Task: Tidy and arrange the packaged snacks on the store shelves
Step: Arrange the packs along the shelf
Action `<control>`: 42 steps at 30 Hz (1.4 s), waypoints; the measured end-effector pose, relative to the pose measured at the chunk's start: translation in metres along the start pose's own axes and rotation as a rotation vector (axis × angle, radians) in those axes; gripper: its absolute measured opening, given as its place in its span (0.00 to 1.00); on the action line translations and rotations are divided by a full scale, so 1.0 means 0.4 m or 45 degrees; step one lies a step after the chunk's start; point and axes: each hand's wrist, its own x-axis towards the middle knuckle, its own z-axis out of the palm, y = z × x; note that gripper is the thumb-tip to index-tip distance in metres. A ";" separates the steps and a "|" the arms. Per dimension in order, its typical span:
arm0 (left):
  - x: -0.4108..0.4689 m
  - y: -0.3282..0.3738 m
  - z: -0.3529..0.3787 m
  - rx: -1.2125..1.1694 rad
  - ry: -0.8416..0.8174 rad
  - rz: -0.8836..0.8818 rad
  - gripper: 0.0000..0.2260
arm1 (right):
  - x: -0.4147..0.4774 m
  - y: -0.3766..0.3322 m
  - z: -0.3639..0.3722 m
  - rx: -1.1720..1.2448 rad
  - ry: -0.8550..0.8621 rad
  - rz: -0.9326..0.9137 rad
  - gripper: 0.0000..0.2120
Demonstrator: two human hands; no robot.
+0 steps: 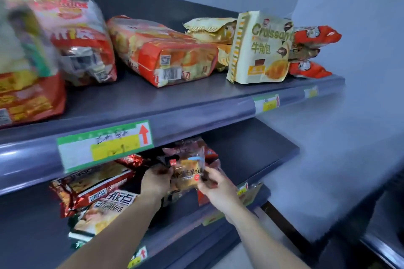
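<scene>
packet (pixel 188 173) of sliced bread sits between both hands at the mouth of the lower shelf, held by its two ends. its wrapper is glossy dark brown at the crimped ends, with a clear middle showing golden bread. a pale blue strip runs near the top, a small red square logo sits toward the left end, and a line of chinese characters crosses the front. the left hand (pixel 155 178) grips the left end, fingers curled over the crimp. the right hand (pixel 213 183) pinches the right end between thumb and fingers. just behind the hands, more brown and red wrappers (pixel 190 145) lean together. left of the left hand lies a stack of long red-brown packets (pixel 91 183), some overhanging the shelf edge. above the hands a green and yellow price label (pixel 105 144) sits on the upper shelf's rail. higher, to the right of the right hand, a cream croissant bag (pixel 260 48) stands upright, with an orange-red bag (pixel 161 50) lying to its left.
</scene>
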 end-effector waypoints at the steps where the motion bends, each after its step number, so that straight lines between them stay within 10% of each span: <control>1: 0.026 -0.003 0.017 0.057 -0.003 -0.029 0.08 | 0.026 0.005 -0.008 -0.089 -0.033 0.023 0.25; 11: 0.162 -0.038 0.151 -0.372 -0.213 -0.306 0.10 | 0.237 0.072 -0.039 -0.505 -0.170 0.054 0.35; 29: 0.167 0.017 0.397 -0.198 -0.097 -0.255 0.18 | 0.398 0.172 -0.272 -0.514 -0.258 -0.093 0.33; 42: 0.086 0.051 0.385 0.678 0.105 -0.116 0.09 | 0.406 0.205 -0.322 -0.687 -0.216 -0.318 0.28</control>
